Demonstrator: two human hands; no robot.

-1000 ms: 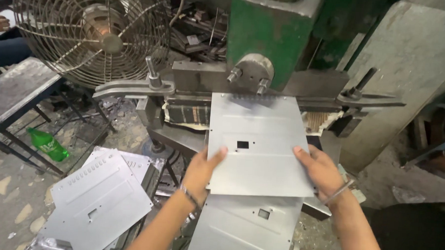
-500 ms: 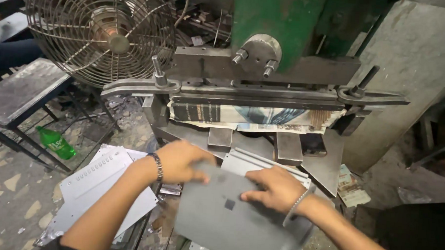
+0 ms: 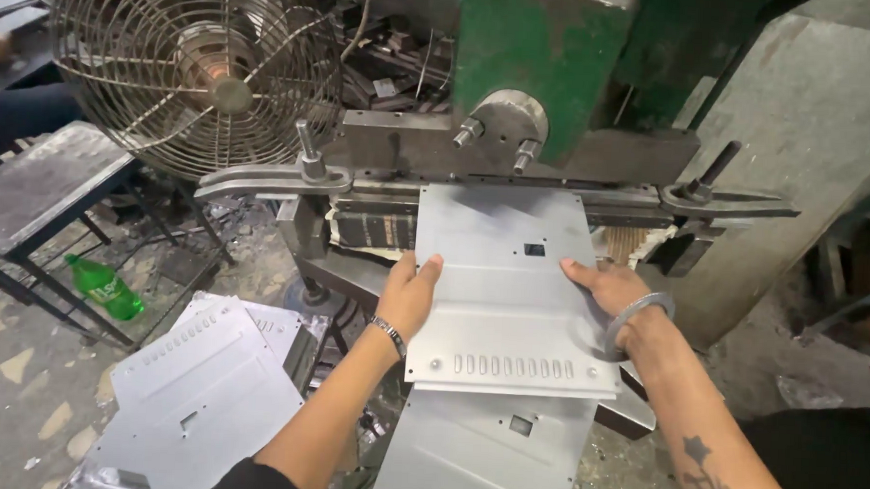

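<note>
Under the green press head [image 3: 541, 54], a flat grey sheet-metal panel [image 3: 511, 287] lies on the machine bed, far edge tucked beneath the horizontal steel bar [image 3: 496, 190]. Left hand [image 3: 408, 294] rests on the panel's left edge, palm down, fingers together pointing forward, thumb on top of the sheet; wrist carries a bracelet, forearm runs in from lower left. Right hand [image 3: 604, 284] lies on the right edge, fingers extended toward the small square cutout, bangle at the wrist, tattooed forearm angled in from lower right. Both hands flat, pressing not clenching. Second panel [image 3: 489, 452] sits just below, partly under the first. Stack of finished panels [image 3: 193, 400] on the floor left; wire-guard fan [image 3: 184, 67] behind, green bottle [image 3: 105, 289] nearby.
</note>
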